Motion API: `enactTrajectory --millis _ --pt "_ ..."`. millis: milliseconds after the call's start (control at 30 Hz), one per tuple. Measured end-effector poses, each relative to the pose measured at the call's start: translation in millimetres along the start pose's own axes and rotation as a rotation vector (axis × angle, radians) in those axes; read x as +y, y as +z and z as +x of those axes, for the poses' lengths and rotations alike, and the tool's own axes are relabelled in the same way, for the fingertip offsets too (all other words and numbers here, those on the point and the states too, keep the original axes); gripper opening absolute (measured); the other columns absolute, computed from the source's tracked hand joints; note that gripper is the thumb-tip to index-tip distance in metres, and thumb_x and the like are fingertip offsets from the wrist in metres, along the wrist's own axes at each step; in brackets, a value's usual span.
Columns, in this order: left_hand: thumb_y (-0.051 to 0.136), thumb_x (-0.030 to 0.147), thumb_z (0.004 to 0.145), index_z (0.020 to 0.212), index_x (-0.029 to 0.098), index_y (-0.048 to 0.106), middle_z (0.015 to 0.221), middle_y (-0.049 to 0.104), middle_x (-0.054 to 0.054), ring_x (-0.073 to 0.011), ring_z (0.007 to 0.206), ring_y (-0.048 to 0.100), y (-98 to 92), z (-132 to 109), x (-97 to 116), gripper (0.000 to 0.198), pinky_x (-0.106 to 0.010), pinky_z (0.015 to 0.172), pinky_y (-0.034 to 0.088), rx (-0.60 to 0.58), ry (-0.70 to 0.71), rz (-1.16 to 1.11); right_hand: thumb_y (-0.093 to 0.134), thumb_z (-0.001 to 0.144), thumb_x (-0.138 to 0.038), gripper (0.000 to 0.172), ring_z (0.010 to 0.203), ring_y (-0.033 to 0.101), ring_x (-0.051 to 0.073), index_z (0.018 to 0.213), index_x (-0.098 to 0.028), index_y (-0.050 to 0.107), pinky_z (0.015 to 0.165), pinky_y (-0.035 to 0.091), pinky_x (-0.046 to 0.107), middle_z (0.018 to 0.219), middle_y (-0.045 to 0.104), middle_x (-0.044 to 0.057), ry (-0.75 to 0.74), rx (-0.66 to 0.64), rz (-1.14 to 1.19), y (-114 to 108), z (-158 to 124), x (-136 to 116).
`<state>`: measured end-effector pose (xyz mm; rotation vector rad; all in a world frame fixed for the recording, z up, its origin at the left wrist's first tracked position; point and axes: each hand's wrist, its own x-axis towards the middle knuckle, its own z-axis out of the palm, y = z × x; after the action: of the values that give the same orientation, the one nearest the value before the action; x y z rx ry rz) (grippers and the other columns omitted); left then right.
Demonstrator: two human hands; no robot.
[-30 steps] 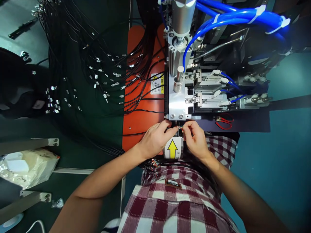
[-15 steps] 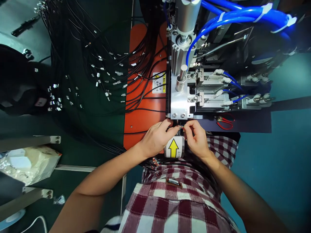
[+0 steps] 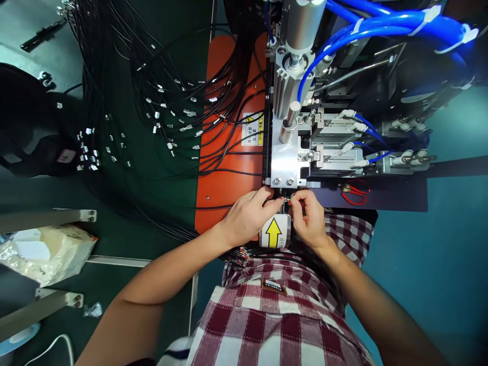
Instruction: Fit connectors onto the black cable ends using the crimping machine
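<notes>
My left hand point(image 3: 247, 216) is closed on a black cable point(image 3: 215, 207) at the machine's front edge, thumb and fingers pinched near its end. Thin coloured wires point(image 3: 287, 200) fan out of that end. Opposite it, my right hand point(image 3: 309, 216) pinches the tips of these wires between thumb and finger. Both hands are just below the metal plate point(image 3: 282, 162) of the machine and above a white label with a yellow arrow point(image 3: 273, 232). The exact grip is partly hidden by the fingers.
Black cables with metal-tipped ends point(image 3: 156, 122) lie to the left, some across the orange plate point(image 3: 217, 188). Red-handled cutters point(image 3: 354, 194) rest at the right. A bundle of stripped cable ends point(image 3: 243, 254) lies near my lap. Blue air hoses point(image 3: 366, 30) arch above; a plastic bag point(image 3: 49, 254) is lower left.
The view has shifted slightly, so the machine and cables appear a little further right. My hands keep nearly the same pinch on the cable and wires.
</notes>
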<state>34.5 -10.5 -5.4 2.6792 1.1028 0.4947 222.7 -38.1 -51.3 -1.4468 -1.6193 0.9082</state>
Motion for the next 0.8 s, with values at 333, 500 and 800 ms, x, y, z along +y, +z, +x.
enactTrajectory --millis 333,500,800 --pt "0.045 0.018 0.095 0.107 0.012 0.065 0.083 0.058 -0.009 -0.0165 0.07 0.056 -1.2 2.0 0.8 0.025 -0.027 0.059 0.05 0.043 0.028 0.043 0.045 0.094 -0.019 0.009 0.059 0.05 0.014 0.086 -0.021 0.049 0.058 0.04 0.027 0.074 0.052 0.0 0.069 -0.019 0.022 -3.8 2.7 -11.5" --pt "0.04 0.015 0.096 0.105 0.013 0.066 0.08 0.059 -0.008 -0.0158 0.067 0.055 -4.0 4.2 1.4 0.028 -0.026 0.059 0.05 0.067 0.053 0.083 0.047 0.093 -0.026 0.011 0.048 0.048 0.012 0.083 -0.022 0.049 0.048 0.036 0.025 0.059 0.048 -0.005 0.244 -0.078 0.088 -4.6 4.1 -18.9" --pt "0.039 0.015 0.096 0.104 0.012 0.066 0.079 0.059 -0.008 -0.016 0.067 0.057 -5.2 5.8 2.3 0.028 -0.026 0.061 0.051 0.07 0.067 0.07 0.054 0.09 -0.038 0.02 0.046 0.051 0.01 0.087 -0.019 0.058 0.044 0.04 0.023 0.071 0.059 -0.001 0.456 -0.117 0.222 -16.3 5.8 -25.2"
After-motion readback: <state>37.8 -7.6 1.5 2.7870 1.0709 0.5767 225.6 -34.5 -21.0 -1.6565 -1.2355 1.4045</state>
